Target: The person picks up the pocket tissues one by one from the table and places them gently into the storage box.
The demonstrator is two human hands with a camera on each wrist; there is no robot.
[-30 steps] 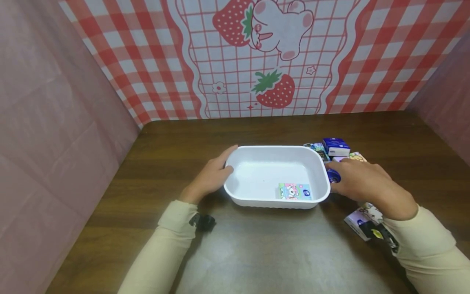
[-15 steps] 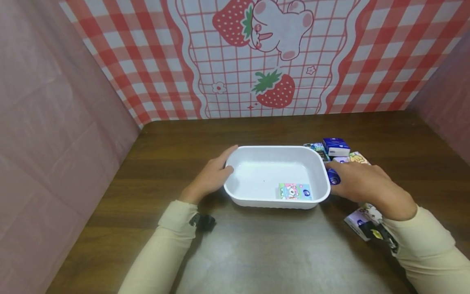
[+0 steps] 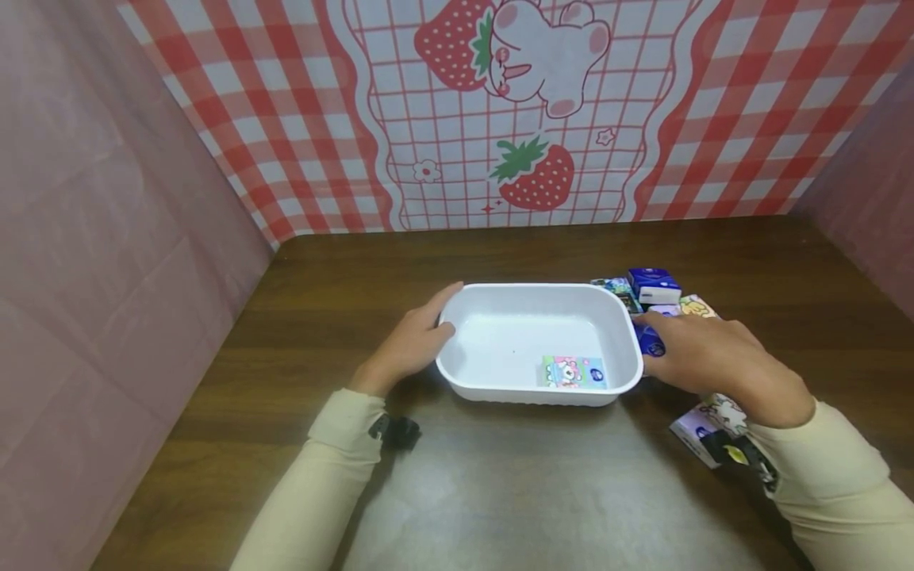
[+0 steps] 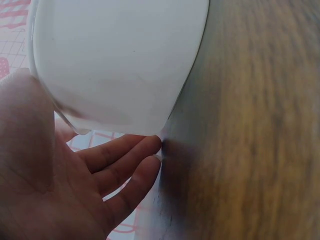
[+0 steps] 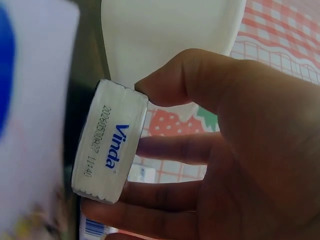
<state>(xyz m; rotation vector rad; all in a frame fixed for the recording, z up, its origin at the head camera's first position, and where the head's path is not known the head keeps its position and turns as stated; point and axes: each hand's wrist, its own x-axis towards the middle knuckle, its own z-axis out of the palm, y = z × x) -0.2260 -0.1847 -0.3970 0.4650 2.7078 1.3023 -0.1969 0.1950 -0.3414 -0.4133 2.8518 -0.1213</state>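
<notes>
A white plastic tub (image 3: 531, 395) stands on the table, with one pastel tissue pack (image 3: 574, 373) lying inside near its front right. My left hand (image 3: 407, 345) holds the tub's left end, thumb over the rim and the other fingers along the outside wall. Close against the right end of the tub, my right hand (image 3: 703, 353) grips a dark blue tissue pack (image 3: 650, 341). In the right wrist view, the white end of this tissue pack (image 5: 110, 142) reads "Vinda", with the thumb at one edge and fingertips along its side.
Behind the right hand lie a dark blue tissue pack (image 3: 653, 285), a blue-green patterned pack (image 3: 620, 292) and a yellow-printed pack (image 3: 698, 307). Another pack, lilac and white (image 3: 707, 432), lies under the right wrist. A checked red cloth (image 3: 286, 127) hangs behind the table.
The dark blue tissue pack in the right hand has tilted very slightly. Both hands and the tub stay in place.
</notes>
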